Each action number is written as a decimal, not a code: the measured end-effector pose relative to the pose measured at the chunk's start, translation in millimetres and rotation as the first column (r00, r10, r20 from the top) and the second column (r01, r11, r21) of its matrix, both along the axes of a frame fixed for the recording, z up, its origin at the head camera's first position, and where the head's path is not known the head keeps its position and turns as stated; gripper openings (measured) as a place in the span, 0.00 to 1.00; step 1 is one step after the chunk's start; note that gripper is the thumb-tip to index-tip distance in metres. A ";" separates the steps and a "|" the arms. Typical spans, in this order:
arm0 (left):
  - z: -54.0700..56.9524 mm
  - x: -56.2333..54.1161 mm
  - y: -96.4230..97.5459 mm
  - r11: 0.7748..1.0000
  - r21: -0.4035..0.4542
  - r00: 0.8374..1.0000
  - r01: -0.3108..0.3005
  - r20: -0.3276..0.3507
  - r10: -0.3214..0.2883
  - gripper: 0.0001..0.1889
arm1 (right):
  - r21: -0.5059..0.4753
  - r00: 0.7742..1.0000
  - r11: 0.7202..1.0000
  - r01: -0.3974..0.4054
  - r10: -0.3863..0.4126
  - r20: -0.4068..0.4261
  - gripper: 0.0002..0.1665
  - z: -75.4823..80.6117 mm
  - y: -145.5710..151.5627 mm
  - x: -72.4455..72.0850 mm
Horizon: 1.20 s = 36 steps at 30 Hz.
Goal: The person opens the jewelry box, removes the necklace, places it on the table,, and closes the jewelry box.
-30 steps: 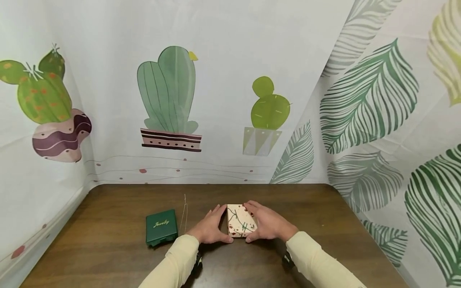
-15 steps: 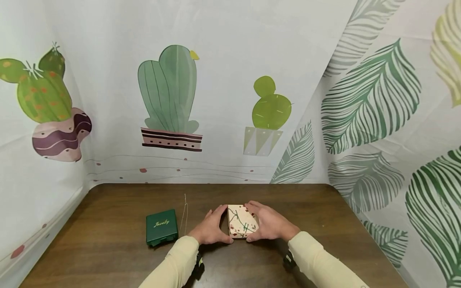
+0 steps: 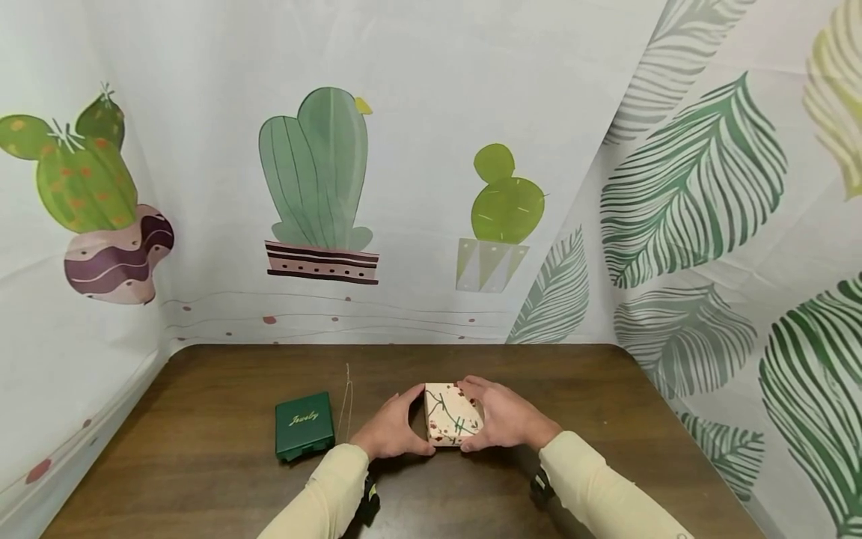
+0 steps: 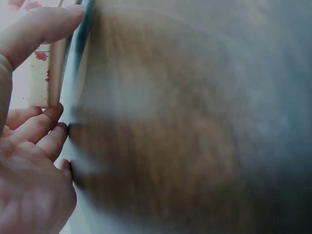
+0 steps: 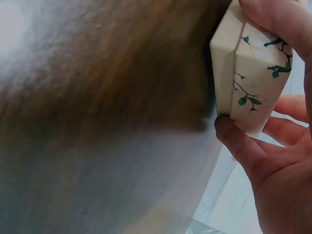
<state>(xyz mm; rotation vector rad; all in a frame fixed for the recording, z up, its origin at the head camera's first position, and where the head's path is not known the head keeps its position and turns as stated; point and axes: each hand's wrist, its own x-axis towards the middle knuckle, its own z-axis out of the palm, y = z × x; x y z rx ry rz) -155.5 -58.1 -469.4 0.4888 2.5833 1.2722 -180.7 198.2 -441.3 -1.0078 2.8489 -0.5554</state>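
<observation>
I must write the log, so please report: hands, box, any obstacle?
Left hand, right hand gripping floral box. Closed, on table. Green case, thin chain left of both hands; no obstruction seen.

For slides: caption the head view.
Left hand and right hand hold a floral box; green case and chain lie to its left.
</observation>
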 end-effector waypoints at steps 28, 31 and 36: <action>12.7 8.8 -8.4 0.936 0.347 0.999 0.051 -0.001 -0.054 0.59 | -0.029 0.995 0.998 -0.064 0.062 -0.084 0.60 41.6 -8.2 5.4; 16.8 9.7 -10.7 0.935 0.351 0.998 0.056 -0.012 -0.055 0.58 | -0.036 0.995 0.997 -0.065 0.062 -0.075 0.61 46.6 -9.8 6.2; 25.3 12.0 -14.6 0.940 0.336 0.998 0.060 -0.023 -0.056 0.58 | -0.031 0.994 0.997 -0.068 0.065 -0.085 0.61 54.4 -12.7 8.0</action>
